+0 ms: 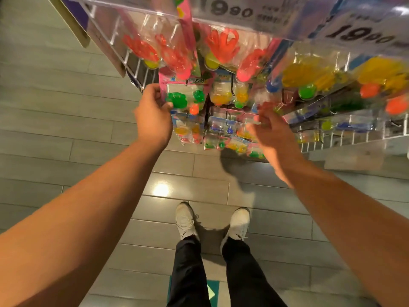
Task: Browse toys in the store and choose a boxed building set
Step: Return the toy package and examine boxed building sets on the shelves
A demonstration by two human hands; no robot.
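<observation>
My left hand (152, 114) grips the left edge of a pink blister pack (184, 94) that holds green toy shapes and an orange ball and hangs on the rack. My right hand (273, 131) reaches into the packs lower on the rack (230, 129), blurred by motion, fingers spread toward them; I cannot tell whether it touches one. Packs of red sticky-hand toys (221, 45) and yellow ones (307, 74) hang above. No boxed building set is in view.
A white wire display rack (354, 134) runs to the right, with price signs reading 19.90 (230, 9) on top. A shelf unit's end (106, 47) stands at the upper left. Grey plank floor (66, 140) lies below, with my white shoes (186, 220).
</observation>
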